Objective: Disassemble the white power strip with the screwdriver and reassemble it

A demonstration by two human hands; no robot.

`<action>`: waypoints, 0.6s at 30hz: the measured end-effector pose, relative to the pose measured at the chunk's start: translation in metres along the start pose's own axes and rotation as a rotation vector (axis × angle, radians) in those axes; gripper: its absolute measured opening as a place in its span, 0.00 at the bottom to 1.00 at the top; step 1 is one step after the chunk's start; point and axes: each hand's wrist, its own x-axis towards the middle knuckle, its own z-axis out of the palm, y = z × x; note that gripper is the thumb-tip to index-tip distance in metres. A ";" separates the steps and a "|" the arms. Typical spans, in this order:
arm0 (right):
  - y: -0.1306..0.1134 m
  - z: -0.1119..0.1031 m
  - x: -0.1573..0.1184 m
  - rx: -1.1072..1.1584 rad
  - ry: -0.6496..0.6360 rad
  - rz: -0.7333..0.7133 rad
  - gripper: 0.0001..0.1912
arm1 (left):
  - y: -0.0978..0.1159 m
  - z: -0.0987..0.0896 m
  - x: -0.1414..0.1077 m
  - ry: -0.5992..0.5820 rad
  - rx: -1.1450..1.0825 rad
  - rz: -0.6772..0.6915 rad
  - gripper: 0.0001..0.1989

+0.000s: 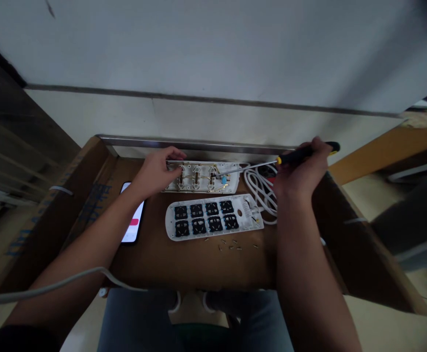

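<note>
grips a screwdriver (pixel 279 160) by its handle in the right hand (pixel 303 166), angling the tip down into the wired half (pixel 204 180) of an opened power strip. rests the left hand (pixel 162 169), fingers partly spread, on that half's left end. has the socket half (pixel 204 217) nearer on the brown surface (pixel 194 264), loose screws (pixel 231 247) just beside, phone (pixel 135 220) left, coiled cable (pixel 259 188) right.

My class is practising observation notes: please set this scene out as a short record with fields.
left hand: on far shell
right hand: holding screwdriver
screwdriver tip: at far shell's metal parts
near shell: eight black inserts, two rows
screws: loose, near side
phone: left, screen lit
cable: white, looped, right
surface: cardboard
</note>
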 end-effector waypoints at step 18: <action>-0.007 0.002 -0.001 0.061 -0.006 -0.075 0.12 | 0.000 0.000 0.000 -0.010 -0.012 -0.023 0.17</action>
